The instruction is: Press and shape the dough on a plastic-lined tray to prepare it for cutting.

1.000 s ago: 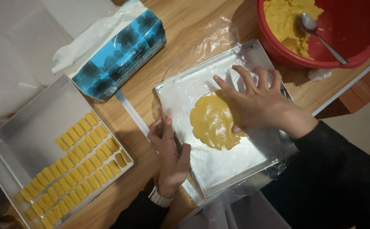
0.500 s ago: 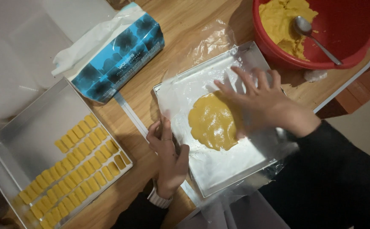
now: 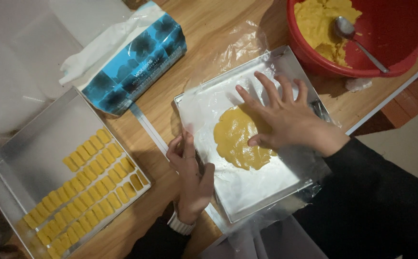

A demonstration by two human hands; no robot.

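We see a wooden table (image 3: 218, 29) bearing a long steel tray (image 3: 31, 148) at the left, with rows of small yellow bars (image 3: 89, 187) along its near side. At centre sits a square pan (image 3: 285, 60) lined with clear film (image 3: 247, 184). A red bowl (image 3: 410, 43) of yellow dough stands far right, a spoon (image 3: 357, 41) in it. A blue tissue pack (image 3: 137, 62) lies far left of the pan. Our right hand (image 3: 290, 120) lies flat, fingers spread, pressing the dough disc (image 3: 237, 141) in the pan's middle, gripping nothing. Our left hand (image 3: 192, 175) rests loosely curled on the pan's left rim, fingertips touching it.
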